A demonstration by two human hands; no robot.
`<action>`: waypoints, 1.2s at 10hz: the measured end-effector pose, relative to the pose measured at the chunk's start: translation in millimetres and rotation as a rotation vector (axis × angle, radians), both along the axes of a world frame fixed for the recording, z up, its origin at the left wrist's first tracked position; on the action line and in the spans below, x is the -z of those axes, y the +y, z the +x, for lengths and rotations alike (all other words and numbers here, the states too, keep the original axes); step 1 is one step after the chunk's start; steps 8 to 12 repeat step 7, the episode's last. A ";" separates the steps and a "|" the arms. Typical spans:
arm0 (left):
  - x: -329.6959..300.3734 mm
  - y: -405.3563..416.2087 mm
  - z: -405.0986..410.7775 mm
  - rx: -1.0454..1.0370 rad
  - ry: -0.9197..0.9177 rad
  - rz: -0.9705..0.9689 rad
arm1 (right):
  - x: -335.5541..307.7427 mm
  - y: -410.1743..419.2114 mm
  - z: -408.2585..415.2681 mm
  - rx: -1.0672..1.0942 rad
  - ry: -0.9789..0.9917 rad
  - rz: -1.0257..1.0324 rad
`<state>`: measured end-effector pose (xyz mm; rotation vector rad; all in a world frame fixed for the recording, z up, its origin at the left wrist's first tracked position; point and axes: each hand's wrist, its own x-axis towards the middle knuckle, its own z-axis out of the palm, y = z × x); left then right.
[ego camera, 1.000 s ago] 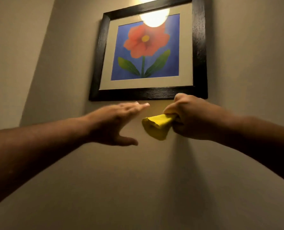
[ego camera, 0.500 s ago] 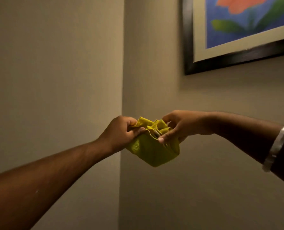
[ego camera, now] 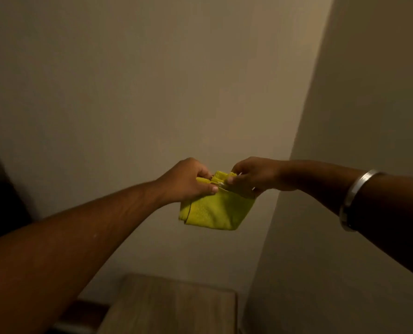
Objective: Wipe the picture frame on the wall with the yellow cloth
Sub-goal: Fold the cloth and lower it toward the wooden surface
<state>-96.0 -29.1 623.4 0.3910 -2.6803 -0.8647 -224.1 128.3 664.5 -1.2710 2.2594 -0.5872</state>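
A folded yellow cloth (ego camera: 215, 210) hangs in mid-air in front of a plain beige wall, held along its top edge by both hands. My left hand (ego camera: 188, 179) pinches the cloth's left upper corner. My right hand (ego camera: 253, 174) pinches the right upper corner, fingertips nearly touching the left hand's. A metal bangle (ego camera: 355, 198) sits on my right forearm. The picture frame is out of view.
A wooden tabletop (ego camera: 171, 307) stands below against the wall. A wall corner (ego camera: 304, 131) runs down on the right. A dark object (ego camera: 0, 203) fills the left edge.
The view has swung left and down, so the picture frame has left the view. My left hand joined the right on the cloth, and both now hold it folded flatter.
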 end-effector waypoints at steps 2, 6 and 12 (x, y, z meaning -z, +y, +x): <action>240.9 -34.0 14.3 -0.227 -0.157 0.456 | 228.9 -61.1 -17.8 -0.174 -0.059 0.150; 665.5 82.4 136.4 -0.668 -0.603 0.918 | 720.9 0.9 84.6 -0.314 -0.148 0.690; 679.9 87.4 139.9 -0.636 -0.651 0.775 | 742.2 17.1 92.7 -0.268 -0.067 0.636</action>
